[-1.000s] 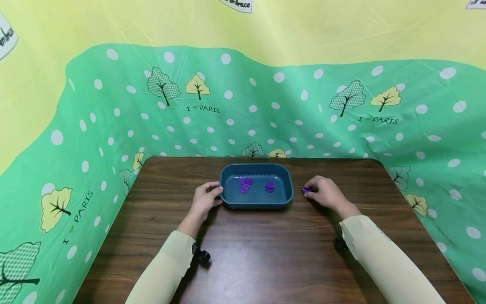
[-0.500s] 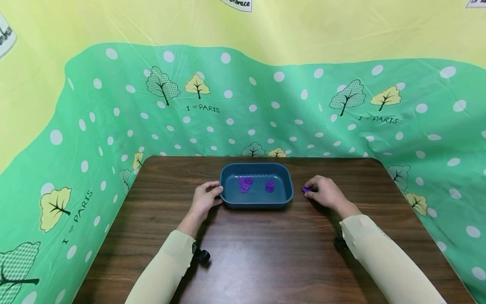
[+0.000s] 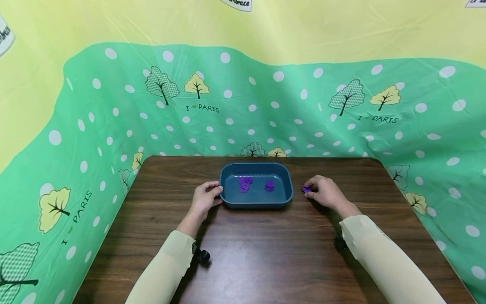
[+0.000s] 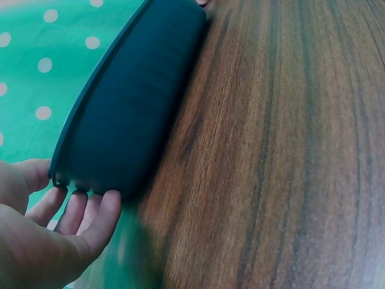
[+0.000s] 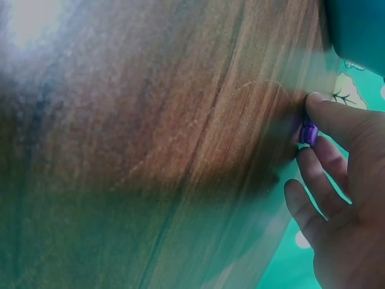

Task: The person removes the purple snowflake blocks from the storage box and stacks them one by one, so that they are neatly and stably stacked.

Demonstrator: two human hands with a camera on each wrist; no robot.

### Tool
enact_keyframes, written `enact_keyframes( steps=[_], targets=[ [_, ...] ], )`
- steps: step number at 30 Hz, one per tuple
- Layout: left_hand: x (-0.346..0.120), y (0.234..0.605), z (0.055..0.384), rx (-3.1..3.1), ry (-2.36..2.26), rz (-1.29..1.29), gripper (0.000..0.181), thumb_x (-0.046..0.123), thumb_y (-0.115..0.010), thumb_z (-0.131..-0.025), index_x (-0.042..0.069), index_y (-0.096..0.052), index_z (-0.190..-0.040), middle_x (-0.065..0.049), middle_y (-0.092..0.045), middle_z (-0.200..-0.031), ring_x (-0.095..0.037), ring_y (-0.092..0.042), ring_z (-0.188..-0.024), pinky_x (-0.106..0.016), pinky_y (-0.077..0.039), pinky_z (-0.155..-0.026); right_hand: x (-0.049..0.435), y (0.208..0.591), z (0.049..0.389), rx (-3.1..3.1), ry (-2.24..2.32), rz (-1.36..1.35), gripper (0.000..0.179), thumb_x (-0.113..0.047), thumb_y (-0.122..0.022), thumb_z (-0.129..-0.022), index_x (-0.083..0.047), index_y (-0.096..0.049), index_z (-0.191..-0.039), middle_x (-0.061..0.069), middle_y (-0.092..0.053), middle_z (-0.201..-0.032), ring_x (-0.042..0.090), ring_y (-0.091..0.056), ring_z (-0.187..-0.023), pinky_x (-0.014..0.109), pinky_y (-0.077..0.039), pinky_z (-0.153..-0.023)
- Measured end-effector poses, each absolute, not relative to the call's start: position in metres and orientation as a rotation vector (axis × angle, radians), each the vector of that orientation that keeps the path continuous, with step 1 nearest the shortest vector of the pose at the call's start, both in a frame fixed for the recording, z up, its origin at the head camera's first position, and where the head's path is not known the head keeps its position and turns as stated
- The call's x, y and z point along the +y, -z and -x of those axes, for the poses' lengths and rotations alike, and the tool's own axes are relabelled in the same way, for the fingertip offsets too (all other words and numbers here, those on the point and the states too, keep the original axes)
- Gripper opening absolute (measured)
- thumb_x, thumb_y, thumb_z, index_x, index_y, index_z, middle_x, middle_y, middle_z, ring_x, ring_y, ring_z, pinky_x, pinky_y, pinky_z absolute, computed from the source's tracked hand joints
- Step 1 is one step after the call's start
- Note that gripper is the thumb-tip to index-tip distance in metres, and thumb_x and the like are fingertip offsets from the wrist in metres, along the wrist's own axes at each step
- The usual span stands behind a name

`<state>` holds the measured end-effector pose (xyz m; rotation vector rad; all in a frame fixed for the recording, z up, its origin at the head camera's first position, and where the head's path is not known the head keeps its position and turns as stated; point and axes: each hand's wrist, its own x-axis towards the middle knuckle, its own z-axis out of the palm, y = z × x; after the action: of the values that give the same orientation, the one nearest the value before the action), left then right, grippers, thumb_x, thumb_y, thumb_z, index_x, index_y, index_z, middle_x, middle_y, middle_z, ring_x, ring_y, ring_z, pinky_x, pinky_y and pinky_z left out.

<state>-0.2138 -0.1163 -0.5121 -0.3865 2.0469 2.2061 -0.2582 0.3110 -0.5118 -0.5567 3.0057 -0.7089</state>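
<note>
A dark blue plastic tub (image 3: 256, 206) sits near the table's far edge. Inside lie several small purple flower-shaped pieces (image 3: 244, 184), in a cluster at the left, with more (image 3: 269, 186) at the right. My left hand (image 3: 205, 197) holds the tub's left end; in the left wrist view its thumb is at the rim and the fingertips press the outer wall. Right of the tub, my right hand (image 3: 325, 192) pinches another purple piece (image 5: 308, 133) between thumb and fingers, low over the table. The fingers partly hide this piece.
The brown wood-grain table (image 3: 262, 253) stretches toward me from the tub. A green and yellow cloth (image 3: 235, 84) with printed trees and dots hangs behind the table and along its sides. A small black device (image 3: 203, 256) is strapped at the left wrist.
Both hands keep their places, and the tub and the purple pieces stay where they were. Only the head view shifts very slightly.
</note>
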Motion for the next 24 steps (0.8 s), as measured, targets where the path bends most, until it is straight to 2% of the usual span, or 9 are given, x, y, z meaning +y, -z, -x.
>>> enact_keyframes(
  steps=[9, 17, 24],
  targets=[
    [-0.118, 0.513, 0.213, 2.043, -2.203, 0.375, 0.037, 0.008, -0.068, -0.099, -0.005, -0.062, -0.133, -0.014, -0.065, -0.114, -0.015, -0.066, -0.093, -0.04, -0.064, -0.083, 0.313, 0.502, 0.26, 3.0, 0.721, 0.57, 0.022, -0.014, -0.081, -0.089, -0.004, -0.075, -0.108, 0.015, -0.068, -0.111, 0.032, -0.068, -0.098, 0.052, -0.058, -0.085],
    [-0.118, 0.512, 0.214, 2.038, -2.198, 0.375, 0.038, 0.009, -0.069, -0.099, -0.004, -0.062, -0.134, -0.014, -0.065, -0.116, -0.017, -0.066, -0.095, -0.036, -0.064, -0.08, 0.31, 0.478, 0.27, 3.03, 0.691, 0.575, 0.021, -0.017, -0.073, -0.096, -0.003, -0.074, -0.112, 0.014, -0.069, -0.111, 0.033, -0.066, -0.101, 0.054, -0.057, -0.086],
    [-0.118, 0.512, 0.214, 2.038, -2.198, 0.375, 0.037, 0.009, -0.069, -0.099, -0.003, -0.063, -0.133, -0.014, -0.065, -0.115, -0.017, -0.066, -0.095, -0.036, -0.064, -0.08, 0.296, 0.46, 0.277, 3.037, 0.701, 0.651, 0.023, -0.017, -0.073, -0.095, -0.002, -0.073, -0.113, 0.016, -0.07, -0.112, 0.035, -0.066, -0.102, 0.055, -0.056, -0.087]
  ],
)
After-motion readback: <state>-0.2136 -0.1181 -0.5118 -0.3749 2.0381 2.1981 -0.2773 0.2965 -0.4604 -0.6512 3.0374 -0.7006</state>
